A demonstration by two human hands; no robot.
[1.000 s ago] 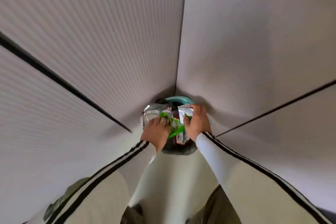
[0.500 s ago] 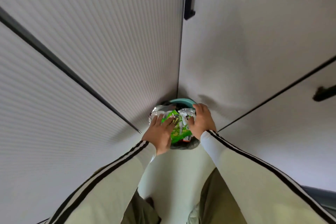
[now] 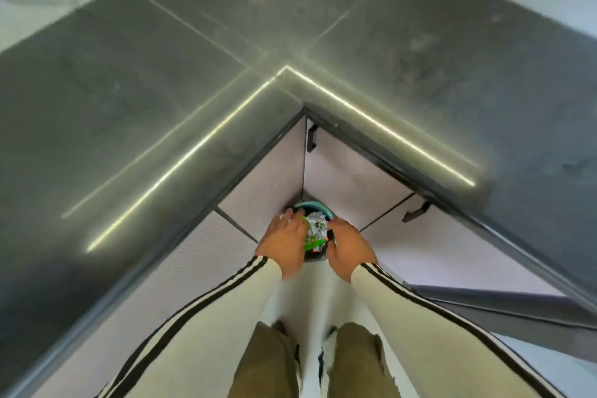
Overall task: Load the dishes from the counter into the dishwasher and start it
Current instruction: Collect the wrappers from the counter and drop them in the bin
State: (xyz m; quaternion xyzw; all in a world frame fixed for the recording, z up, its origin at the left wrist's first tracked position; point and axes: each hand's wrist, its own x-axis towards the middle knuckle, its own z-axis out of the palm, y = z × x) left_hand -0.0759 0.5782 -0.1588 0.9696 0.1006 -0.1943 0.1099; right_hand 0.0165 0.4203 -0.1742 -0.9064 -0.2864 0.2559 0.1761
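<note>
Both hands work at a small teal-rimmed bin [image 3: 310, 204] on the floor, in the corner under the desk [image 3: 193, 90]. The left hand [image 3: 284, 242] presses fairly straight fingers on a green and silver wrapper [image 3: 315, 231]. The right hand [image 3: 349, 249] sits at the rim (its fingers are hidden, so I cannot tell its grip). It looks best to push the wrapper down squarely while steadying the bin. No dishes or dishwasher are in view.

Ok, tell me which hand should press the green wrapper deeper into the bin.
Left, probably. The left hand lies flat, fingers stretched over the teal-rimmed bin mouth against the green wrapper; the right hand sits at the bin's right edge, beside the wrapper.
</note>
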